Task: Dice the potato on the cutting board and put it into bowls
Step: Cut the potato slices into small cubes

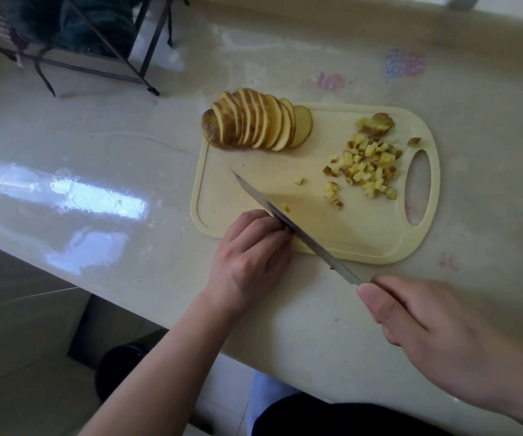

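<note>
A cream cutting board (342,237) lies on the counter. At its far left corner stands a fanned row of potato slices (254,121) with the skin on. A heap of diced potato (367,168) sits near the board's handle hole at the right. My right hand (442,335) grips the handle of a knife (288,221), whose blade runs diagonally across the board's near left part. My left hand (250,256) has its fingers curled over a small piece of potato right against the blade; that piece is almost hidden. One cube clings to the blade.
The pale glossy counter (96,171) extends left and right of the board. A dark metal rack (74,42) stands at the far left. The counter's near edge runs diagonally under my forearms. No bowl is in view.
</note>
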`<state>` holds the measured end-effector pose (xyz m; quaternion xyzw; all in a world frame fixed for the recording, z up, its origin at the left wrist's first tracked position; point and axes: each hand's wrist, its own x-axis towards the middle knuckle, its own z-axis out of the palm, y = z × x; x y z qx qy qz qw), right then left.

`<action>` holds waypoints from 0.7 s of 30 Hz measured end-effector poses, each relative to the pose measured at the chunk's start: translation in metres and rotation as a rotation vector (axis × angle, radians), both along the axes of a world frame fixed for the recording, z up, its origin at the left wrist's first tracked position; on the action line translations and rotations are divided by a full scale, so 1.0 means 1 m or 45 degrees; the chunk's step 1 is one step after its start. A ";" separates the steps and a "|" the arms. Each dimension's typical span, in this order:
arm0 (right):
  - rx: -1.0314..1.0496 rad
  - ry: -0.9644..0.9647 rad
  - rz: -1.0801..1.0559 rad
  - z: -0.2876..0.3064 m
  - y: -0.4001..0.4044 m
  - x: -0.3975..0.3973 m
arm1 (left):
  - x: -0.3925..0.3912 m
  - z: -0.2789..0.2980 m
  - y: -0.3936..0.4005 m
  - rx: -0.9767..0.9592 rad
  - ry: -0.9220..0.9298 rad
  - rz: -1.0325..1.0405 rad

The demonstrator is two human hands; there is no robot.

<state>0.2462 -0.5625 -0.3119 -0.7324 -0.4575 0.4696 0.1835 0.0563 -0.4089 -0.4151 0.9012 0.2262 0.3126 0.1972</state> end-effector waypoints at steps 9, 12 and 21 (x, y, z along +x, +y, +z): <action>0.020 -0.043 0.005 -0.005 -0.004 -0.003 | -0.001 -0.002 0.000 -0.017 0.011 -0.002; 0.057 -0.069 0.002 -0.014 0.004 -0.006 | 0.000 -0.003 0.000 -0.020 -0.006 0.030; -0.017 0.054 -0.041 -0.015 0.013 0.015 | 0.000 0.000 0.002 -0.118 0.021 0.037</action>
